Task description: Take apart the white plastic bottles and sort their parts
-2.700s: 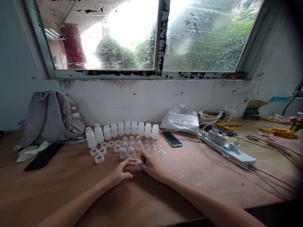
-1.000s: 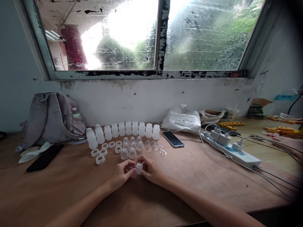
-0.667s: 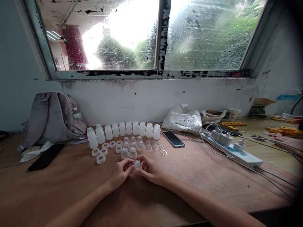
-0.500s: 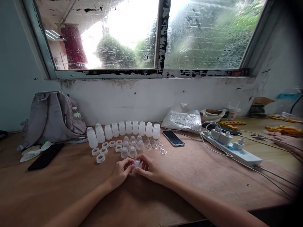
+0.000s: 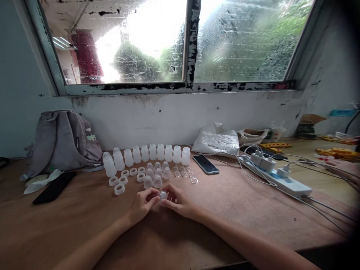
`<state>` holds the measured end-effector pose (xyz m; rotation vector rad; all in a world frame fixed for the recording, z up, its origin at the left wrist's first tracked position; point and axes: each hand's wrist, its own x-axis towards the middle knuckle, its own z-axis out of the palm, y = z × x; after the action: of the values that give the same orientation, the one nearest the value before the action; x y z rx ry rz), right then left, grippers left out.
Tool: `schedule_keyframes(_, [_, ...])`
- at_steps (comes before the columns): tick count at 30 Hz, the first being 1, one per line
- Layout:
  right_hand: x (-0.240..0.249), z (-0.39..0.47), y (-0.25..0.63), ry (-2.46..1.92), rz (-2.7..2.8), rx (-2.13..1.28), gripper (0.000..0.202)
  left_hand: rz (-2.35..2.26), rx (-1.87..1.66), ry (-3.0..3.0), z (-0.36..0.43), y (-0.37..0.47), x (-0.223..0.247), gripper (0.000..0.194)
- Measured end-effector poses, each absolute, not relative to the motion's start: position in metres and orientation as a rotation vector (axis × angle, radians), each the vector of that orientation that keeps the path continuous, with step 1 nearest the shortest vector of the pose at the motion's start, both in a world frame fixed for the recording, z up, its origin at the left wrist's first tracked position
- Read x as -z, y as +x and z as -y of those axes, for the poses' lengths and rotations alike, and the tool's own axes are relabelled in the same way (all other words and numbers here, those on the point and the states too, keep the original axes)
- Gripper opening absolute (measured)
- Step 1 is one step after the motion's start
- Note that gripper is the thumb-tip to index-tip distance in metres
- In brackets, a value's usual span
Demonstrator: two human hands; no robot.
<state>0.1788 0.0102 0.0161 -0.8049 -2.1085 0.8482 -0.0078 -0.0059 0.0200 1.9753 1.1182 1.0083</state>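
Between my two hands is a small translucent ribbed piece (image 5: 163, 195), held just above the table. My left hand (image 5: 144, 203) pinches its left side, and my right hand (image 5: 177, 201) grips it from the right. Just behind my hands stand several clear domed caps (image 5: 158, 173). White rings (image 5: 119, 189) lie to their left, and thin clear rings (image 5: 194, 180) to their right. A curved row of frosted bottles (image 5: 152, 152) stands at the back; the two leftmost have clear tops.
A grey backpack (image 5: 62, 140) and a black flat object (image 5: 54, 187) lie at the left. Rightward are a phone (image 5: 206, 164), a silver bag (image 5: 216, 140) and a power strip (image 5: 287, 183) with cables. Another person's hand (image 5: 344, 168) shows at the far right.
My hands and the piece between them have hardly moved. The view has shifted very slightly, and the other person's hand at the far right has moved a little.
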Motion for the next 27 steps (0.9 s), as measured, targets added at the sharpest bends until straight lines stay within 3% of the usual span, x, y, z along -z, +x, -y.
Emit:
schedule_keyframes(4, [-0.014,-0.012,0.181,-0.795,2.075,-0.876,0.032,-1.125,-0.975,1.869,-0.024,-0.036,-0.043,0.040])
schedule_keyframes(8, [-0.012,-0.016,0.182,-0.836,2.048,-0.864,0.031,-1.653,-1.043,1.823,-0.079,-0.075,-0.071,0.050])
schedule_keyframes(12, [-0.012,-0.016,0.182,-0.850,2.037,-0.848,0.030,-2.115,-0.816,2.021,-0.119,-0.095,-0.083,0.052])
schedule_keyframes(16, [-0.015,-0.015,0.182,-0.860,2.043,-0.842,0.029,-2.344,-0.742,2.069,-0.132,-0.093,-0.077,0.047])
schedule_keyframes(19, [-0.015,-0.014,0.182,-0.868,2.042,-0.844,0.030,-2.406,-0.833,2.057,-0.132,-0.086,-0.068,0.031])
schedule_keyframes(22, [-0.015,-0.014,0.182,-0.865,2.030,-0.855,0.030,-2.413,-1.060,2.118,-0.127,-0.081,-0.063,0.024])
schedule_keyframes(27, [-0.016,-0.013,0.182,-0.849,1.909,-0.928,0.035,-1.954,-1.887,2.352,-0.098,-0.073,-0.069,0.017])
